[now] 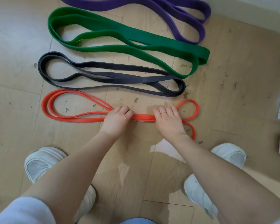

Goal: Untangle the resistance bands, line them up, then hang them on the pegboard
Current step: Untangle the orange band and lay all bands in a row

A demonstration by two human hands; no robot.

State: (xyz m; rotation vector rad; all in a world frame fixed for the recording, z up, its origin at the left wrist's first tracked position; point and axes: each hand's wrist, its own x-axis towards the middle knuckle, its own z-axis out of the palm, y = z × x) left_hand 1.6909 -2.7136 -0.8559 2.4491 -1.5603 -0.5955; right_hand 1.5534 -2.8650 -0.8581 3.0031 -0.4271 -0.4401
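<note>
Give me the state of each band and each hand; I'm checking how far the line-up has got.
Purple band: folded, flat on the floor, farthest row.
Green band: folded, flat, second row.
Black band: folded, flat, third row.
Red band: nearest row, strands bunched in the middle, loops spreading at both ends.
Left hand: fingers curled, gripping the red band.
Right hand: gripping the red band, ring on one finger.

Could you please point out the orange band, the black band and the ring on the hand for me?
orange band [48, 110]: head view, on its left loop on the floor.
black band [120, 65]: head view, on its upper strand.
ring [163, 112]: head view, on the gold band on a right-hand finger.
</note>
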